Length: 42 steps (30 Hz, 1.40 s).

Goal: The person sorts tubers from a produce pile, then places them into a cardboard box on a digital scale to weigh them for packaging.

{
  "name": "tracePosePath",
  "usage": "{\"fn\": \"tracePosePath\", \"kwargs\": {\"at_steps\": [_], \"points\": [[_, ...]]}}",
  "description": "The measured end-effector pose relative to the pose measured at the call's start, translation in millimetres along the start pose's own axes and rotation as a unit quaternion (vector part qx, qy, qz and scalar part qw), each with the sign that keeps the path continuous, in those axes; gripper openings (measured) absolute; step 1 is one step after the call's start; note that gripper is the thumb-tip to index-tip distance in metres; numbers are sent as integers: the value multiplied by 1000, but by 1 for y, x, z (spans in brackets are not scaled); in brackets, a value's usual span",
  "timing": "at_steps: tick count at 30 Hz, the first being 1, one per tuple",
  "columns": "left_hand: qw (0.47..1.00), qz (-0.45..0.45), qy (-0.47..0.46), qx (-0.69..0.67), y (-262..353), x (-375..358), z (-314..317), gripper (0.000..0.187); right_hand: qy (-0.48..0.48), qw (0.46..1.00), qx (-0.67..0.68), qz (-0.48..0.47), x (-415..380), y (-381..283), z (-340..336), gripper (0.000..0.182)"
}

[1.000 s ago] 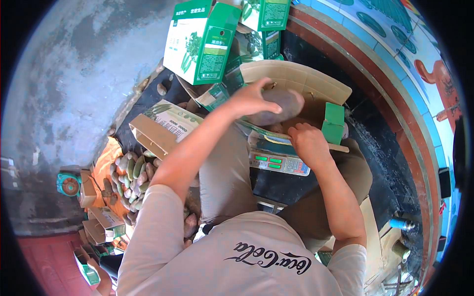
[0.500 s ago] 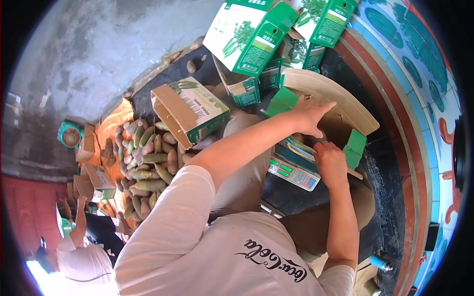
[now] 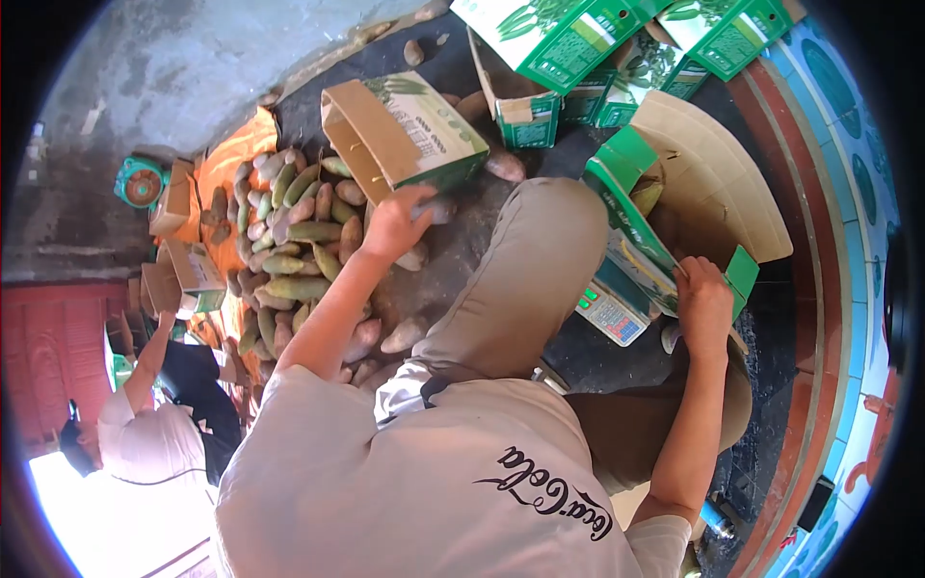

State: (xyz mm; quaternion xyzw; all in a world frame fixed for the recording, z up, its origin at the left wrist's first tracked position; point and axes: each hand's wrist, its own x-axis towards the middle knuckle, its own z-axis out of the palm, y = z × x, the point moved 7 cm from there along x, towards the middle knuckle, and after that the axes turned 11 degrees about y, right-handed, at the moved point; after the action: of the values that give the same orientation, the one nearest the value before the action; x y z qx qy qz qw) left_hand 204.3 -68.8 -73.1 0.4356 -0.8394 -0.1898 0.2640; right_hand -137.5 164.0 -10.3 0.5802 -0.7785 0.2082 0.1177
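Note:
My left hand (image 3: pixel 397 223) is at the edge of a vegetable pile (image 3: pixel 299 231), with its fingers around a greyish-purple root vegetable (image 3: pixel 439 210). The pile holds many long vegetables with green or pinkish skin. Just above this hand, a green and white carton (image 3: pixel 419 130) lies tipped, its opening facing left. On the right, my right hand (image 3: pixel 703 294) grips the near edge of an open green carton (image 3: pixel 737 164). Some vegetables show inside, partly hidden by its wall. Below that carton sits a digital scale (image 3: pixel 612 313), its platform mostly covered.
Several green cartons (image 3: pixel 568 43) are stacked at the top. A co-worker (image 3: pixel 159 433) reaches toward another carton (image 3: pixel 198 275) at the far left. An orange sheet (image 3: pixel 231 178) lies under the pile. My bent knee (image 3: pixel 559 217) is between the pile and the scale.
My left hand has moved from above the open carton left to the pile and closed around a vegetable. My right hand has shifted onto the carton's edge. The whole view has turned slightly.

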Motion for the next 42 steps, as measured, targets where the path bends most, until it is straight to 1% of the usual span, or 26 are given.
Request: {"fn": "tracePosePath", "kwargs": {"at_steps": [1,3,5,8,9,11,14,15,18,19,22,25,28,31,37,40,41,42], "points": [[998,-34,-31,47,-33,-22,5,28,0,1000,-1,-1,-1,1,1,8],[994,-68,-51,69,-107,-80,24,30,-5,1000,4,5,-1,0,1,8],[954,-208,-171,132,-151,-136,38,34,2,1000,13,0,0,-3,0,8],[895,-312,-283,147,-223,-232,67,37,2,1000,10,-1,1,-5,1,8],[880,-308,-321,165,-235,-258,72,38,-7,1000,-10,8,-1,-2,4,6],[846,-296,-397,198,-248,-305,79,42,-6,1000,-12,4,-1,-3,5,6],[841,-340,-370,201,-226,-345,67,48,-4,1000,-11,-2,-1,-3,6,5],[809,-357,-417,211,-196,-337,55,56,-2,1000,-10,-2,-1,-2,7,5],[774,-335,-478,246,-211,-391,68,61,0,1000,-9,0,-3,1,10,4],[726,-391,-513,237,-185,-380,55,69,1,1000,-7,2,-3,1,10,4],[738,-362,-496,281,-170,-386,52,75,-5,1000,-15,10,-4,2,11,4],[784,-319,-467,256,-176,-395,65,75,-17,1000,-14,17,-4,4,13,6],[762,-334,-482,276,-185,-403,74,80,-20,1000,-13,18,-5,5,14,7],[729,-370,-495,295,-191,-409,69,81,-23,999,-18,21,-6,8,15,8],[699,-440,-467,315,-211,-430,52,85,-26,999,-23,26,-8,10,17,8],[693,-463,-458,308,-220,-439,55,92,-24,999,-23,25,-9,9,17,8],[684,-459,-475,310,-222,-441,58,93,-22,999,-24,24,-8,8,17,8],[675,-455,-490,311,-211,-427,54,94,-20,999,-26,22,-8,8,17,7]]}}
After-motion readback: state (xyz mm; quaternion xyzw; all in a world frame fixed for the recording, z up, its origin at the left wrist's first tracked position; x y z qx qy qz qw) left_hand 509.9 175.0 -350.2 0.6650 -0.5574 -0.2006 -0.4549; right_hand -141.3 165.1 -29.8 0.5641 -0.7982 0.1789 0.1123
